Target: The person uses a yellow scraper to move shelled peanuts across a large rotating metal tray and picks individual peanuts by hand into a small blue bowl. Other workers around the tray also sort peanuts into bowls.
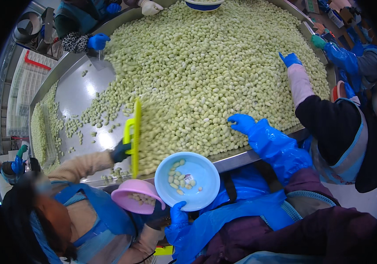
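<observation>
My left hand (178, 213), in a blue glove, grips the near rim of a light blue plastic basin (205, 194). Several pale oval fruits (176, 180) and a small label lie in the basin. My right hand (241, 123), also gloved in blue, reaches over the near edge of a large heap of pale green, grape-like fruits (208, 82). Its fingers are bent and slightly apart over the heap, and no fruit shows between them. The heap lies on a metal sorting table (238, 161), whose near rim runs behind the basin.
At left, a co-worker's dark-gloved hand (121, 150) holds a yellow plastic scraper (137, 138) against the fruit. That co-worker's pink basin (132, 189) touches mine. A co-worker's blue-gloved hand (290, 60) reaches in at right. More gloved hands are at the far side; white crates (31, 82) stand left.
</observation>
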### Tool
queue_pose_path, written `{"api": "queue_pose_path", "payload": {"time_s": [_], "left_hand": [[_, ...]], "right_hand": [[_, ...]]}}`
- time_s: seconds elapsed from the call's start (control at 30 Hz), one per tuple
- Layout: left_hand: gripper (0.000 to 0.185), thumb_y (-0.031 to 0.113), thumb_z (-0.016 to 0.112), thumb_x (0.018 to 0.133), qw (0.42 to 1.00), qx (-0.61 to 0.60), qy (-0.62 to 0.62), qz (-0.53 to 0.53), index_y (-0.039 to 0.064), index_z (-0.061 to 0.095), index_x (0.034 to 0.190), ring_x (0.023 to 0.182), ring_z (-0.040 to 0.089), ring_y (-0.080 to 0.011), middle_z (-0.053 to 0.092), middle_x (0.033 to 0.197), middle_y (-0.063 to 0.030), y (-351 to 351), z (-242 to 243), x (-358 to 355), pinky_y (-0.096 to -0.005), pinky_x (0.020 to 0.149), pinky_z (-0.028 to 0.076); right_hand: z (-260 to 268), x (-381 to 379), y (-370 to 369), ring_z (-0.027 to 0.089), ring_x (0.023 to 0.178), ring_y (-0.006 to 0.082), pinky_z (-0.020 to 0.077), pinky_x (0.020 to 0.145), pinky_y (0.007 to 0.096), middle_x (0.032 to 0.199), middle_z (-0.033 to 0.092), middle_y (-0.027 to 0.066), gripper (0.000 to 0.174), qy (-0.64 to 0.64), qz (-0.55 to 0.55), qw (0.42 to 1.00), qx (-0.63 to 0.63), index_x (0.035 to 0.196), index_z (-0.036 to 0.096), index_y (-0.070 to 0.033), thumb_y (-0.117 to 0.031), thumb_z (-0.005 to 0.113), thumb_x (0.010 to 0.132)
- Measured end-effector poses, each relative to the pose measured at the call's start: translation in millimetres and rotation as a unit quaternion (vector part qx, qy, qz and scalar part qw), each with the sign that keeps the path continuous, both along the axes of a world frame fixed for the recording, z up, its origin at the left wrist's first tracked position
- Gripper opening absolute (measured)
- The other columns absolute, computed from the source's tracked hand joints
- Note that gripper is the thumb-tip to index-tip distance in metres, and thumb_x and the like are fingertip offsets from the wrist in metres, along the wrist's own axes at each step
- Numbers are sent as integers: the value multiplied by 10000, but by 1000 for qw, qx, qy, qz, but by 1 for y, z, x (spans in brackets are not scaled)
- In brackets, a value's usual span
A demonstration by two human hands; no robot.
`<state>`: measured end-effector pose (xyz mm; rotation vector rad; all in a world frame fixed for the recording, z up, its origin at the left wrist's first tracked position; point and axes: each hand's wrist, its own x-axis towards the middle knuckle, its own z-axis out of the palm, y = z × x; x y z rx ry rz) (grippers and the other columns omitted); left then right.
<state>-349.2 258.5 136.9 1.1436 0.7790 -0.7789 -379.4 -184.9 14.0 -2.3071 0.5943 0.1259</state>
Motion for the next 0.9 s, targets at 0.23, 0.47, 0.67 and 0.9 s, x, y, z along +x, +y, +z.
{"api": "queue_pose_path", "payload": {"time_s": [0.23, 0.47, 0.67, 0.9], "left_hand": [[590, -64, 581, 673, 999, -4, 4, -40, -29, 436, 1244, 1055, 526, -290, 514, 1181, -157, 1, -18, 7, -392, 930, 436], [651, -60, 558, 665, 999, -2, -13, -46, -22, 381, 1291, 1072, 519, -312, 495, 1210, -170, 11, 5, 17, -399, 935, 440], [655, -47, 541, 673, 997, -25, 2, -77, -20, 367, 1304, 1079, 516, -317, 488, 1218, -181, 6, -11, 14, -400, 925, 452], [621, -56, 547, 671, 997, -33, -11, -62, -6, 403, 1273, 1044, 538, -324, 529, 1164, -168, 5, -7, 13, -420, 916, 464]], "right_hand": [[13, 8, -10, 614, 852, 260, 490, 740, 381, 967, 629, 71, 303, 163, 3, 986, -44, 1035, 646, -204, -261, 662, 738], [20, 24, -4, 605, 881, 265, 485, 752, 387, 985, 617, 76, 304, 180, 37, 981, -61, 1016, 643, -193, -287, 671, 729], [24, -1, -16, 597, 906, 269, 480, 763, 392, 1000, 607, 82, 309, 217, 22, 974, -64, 1000, 640, -184, -310, 679, 721], [16, 9, -1, 577, 936, 316, 466, 789, 420, 1050, 555, 141, 430, 65, 19, 996, -50, 1052, 604, -154, -343, 706, 680]]}}
